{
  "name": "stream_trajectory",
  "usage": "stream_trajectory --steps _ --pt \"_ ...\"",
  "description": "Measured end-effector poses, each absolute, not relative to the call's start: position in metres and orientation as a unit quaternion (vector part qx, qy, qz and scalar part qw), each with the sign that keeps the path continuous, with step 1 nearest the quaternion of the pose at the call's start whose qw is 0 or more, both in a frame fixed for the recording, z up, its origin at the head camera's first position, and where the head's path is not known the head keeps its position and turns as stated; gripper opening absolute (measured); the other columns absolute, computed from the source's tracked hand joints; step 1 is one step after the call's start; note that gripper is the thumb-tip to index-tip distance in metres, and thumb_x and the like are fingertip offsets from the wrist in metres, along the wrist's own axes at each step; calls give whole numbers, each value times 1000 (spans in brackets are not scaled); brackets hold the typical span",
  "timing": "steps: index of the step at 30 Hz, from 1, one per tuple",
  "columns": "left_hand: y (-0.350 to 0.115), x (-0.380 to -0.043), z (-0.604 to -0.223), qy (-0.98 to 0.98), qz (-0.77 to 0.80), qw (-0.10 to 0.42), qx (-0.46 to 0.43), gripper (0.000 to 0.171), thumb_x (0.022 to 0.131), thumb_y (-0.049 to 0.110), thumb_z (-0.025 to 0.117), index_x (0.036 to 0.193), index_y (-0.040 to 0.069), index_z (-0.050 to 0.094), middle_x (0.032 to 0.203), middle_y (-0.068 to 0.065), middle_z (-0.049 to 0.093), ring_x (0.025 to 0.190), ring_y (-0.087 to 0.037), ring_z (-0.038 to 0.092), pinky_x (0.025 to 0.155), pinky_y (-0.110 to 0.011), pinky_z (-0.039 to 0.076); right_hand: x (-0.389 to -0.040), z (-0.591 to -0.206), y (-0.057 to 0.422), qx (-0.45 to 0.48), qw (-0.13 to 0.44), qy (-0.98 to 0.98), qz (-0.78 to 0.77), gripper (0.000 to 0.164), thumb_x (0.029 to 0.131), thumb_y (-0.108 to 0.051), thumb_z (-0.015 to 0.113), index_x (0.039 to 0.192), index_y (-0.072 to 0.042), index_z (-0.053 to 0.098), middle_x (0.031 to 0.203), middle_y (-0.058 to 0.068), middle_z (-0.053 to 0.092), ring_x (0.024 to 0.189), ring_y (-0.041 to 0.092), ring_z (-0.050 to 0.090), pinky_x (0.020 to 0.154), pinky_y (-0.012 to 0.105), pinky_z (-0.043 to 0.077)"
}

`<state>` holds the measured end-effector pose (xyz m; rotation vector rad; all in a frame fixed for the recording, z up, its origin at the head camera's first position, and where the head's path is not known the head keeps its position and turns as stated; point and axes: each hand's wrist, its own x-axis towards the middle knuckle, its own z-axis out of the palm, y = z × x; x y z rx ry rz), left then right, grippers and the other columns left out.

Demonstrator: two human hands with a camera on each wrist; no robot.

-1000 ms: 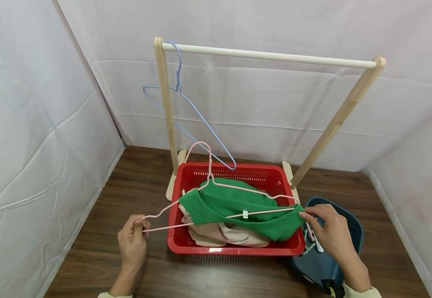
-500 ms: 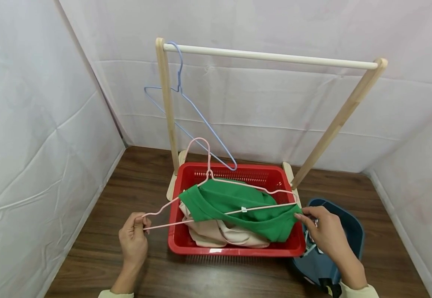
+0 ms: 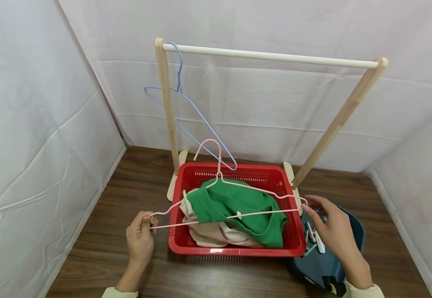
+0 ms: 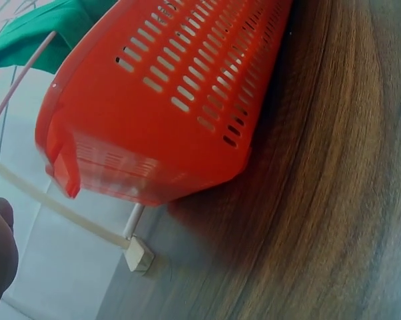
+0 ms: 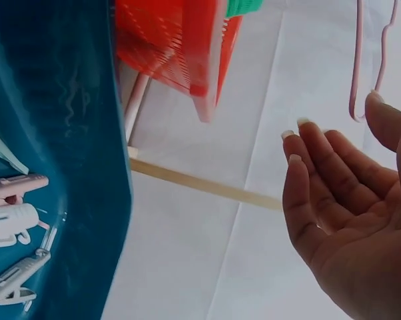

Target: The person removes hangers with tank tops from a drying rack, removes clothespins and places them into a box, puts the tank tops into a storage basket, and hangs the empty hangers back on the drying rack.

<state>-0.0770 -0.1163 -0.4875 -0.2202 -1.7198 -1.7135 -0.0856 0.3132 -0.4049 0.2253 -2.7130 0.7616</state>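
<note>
A pink clothes hanger (image 3: 253, 187) lies across the red basket (image 3: 234, 251) in the head view, its hook towards the rack. My left hand (image 3: 140, 234) pinches its left corner. At the right corner my right hand (image 3: 329, 223) has its fingers extended; in the right wrist view the thumb (image 5: 387, 123) lies at the hanger's end, apart from the other fingers. A green garment (image 3: 238, 203) with a small white tag covers part of the hanger's left shoulder and bottom bar. The hanger's right end is bare. Beige cloth (image 3: 210, 234) lies beneath it in the basket.
Behind the basket stands a wooden rack (image 3: 167, 103) with a white rail (image 3: 268, 55). A blue hanger (image 3: 204, 120) hangs at the rail's left end. A dark blue container (image 3: 355, 231) holding several clothespins (image 5: 14, 223) sits right of the basket on the wood-grain surface.
My right hand has let go of the green garment and is now at the hanger's right end. The hanger and my left hand have shifted right; the garment's right end has dropped into the basket.
</note>
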Motion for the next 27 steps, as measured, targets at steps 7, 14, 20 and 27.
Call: stream_trajectory --steps 7,14,20,27 --pt "-110 -79 -484 -670 -655 335 -100 25 98 -5 44 74 -8 51 61 -16 48 52 -17 44 46 -25 37 -88 -401 314 112 216 -934 262 27 88 -11 70 114 -7 65 101 8 65 82 17 59 60 19 43" --pt "-98 -75 -458 -669 -650 336 -129 21 90 -21 41 73 -12 49 60 -18 46 52 -14 44 44 -28 37 -90 -397 306 162 239 -920 264 29 81 -1 74 109 -7 68 99 5 65 81 13 57 68 8 40" --pt "-92 -75 -449 -665 -656 329 -140 21 91 -20 42 72 -13 48 60 -20 46 50 -24 41 45 -22 37 -91 -397 302 167 220 -925 259 27 82 -1 74 107 -9 68 97 2 65 77 11 56 54 17 46" --pt "-91 -78 -457 -673 -647 329 -143 21 89 -22 43 73 -10 49 60 -18 46 51 -19 42 45 -26 37 -88 -399 300 167 209 -920 286 20 83 -1 72 100 -12 71 90 -2 67 72 9 56 55 17 46"
